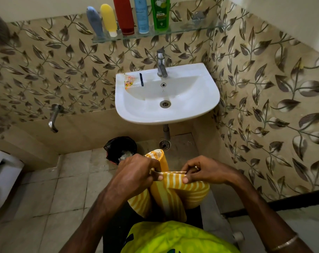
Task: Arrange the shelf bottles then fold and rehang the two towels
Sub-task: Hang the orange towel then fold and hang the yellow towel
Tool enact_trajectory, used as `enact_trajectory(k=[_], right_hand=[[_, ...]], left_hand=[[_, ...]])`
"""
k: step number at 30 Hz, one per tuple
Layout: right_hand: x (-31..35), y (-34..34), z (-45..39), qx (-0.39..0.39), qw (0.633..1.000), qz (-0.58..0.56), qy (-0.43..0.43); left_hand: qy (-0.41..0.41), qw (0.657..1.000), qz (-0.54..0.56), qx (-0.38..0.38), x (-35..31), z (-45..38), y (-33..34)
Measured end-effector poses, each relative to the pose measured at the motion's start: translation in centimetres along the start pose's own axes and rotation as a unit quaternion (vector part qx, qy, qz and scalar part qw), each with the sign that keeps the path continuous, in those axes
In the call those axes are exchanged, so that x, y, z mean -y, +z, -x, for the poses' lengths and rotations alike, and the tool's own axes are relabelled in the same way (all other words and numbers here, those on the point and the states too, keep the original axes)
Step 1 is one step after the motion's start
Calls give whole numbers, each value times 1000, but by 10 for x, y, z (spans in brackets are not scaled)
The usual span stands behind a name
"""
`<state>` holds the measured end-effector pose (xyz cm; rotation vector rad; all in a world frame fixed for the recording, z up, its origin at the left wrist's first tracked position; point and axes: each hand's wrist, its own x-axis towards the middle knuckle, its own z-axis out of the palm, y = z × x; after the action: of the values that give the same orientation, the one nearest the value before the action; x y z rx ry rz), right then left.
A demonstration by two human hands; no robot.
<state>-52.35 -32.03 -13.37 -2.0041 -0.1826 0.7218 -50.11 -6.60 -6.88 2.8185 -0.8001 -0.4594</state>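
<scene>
Nearest, both hands work a yellow-and-white striped towel (170, 196) held in front of the body, over the floor below the sink. The left hand (136, 172) pinches the top edge at its left end; the right hand (202, 170) pinches the same edge just to the right, fingers curled round the cloth. The rest hangs down in loose folds, and one rolled flap sticks up behind the left hand.

This looks like the folding step. To do it well, line the pinched edges up so the stripes match, let that stray flap fall flat, and pull the top edge taut between the hands before doubling it over.

Farther off are a bin (120, 148) on the floor, then the sink (206, 99). Farthest, five bottles (127, 17) stand in a row on the glass shelf (182, 31), apparently already arranged. No second towel is in view.
</scene>
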Motion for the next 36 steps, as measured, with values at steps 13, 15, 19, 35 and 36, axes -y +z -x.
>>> enact_trajectory(k=[13,15,19,35,36], right_hand=[[11,7,3,-98,993,7,-73],[11,10,2,-107,991,21,-75],[17,19,-2,-103,990,29,-95],[10,-1,4,-13,1000,-6,-19],[10,-1,4,-20,1000,-6,-21]], left_hand=[[-66,998,-1,0,11,0,0],[-48,999,-17,17,7,-3,4],[30,998,-26,46,-8,-6,11],[2,999,-12,40,-6,1,-3],[-2,999,-11,43,-5,2,-3]])
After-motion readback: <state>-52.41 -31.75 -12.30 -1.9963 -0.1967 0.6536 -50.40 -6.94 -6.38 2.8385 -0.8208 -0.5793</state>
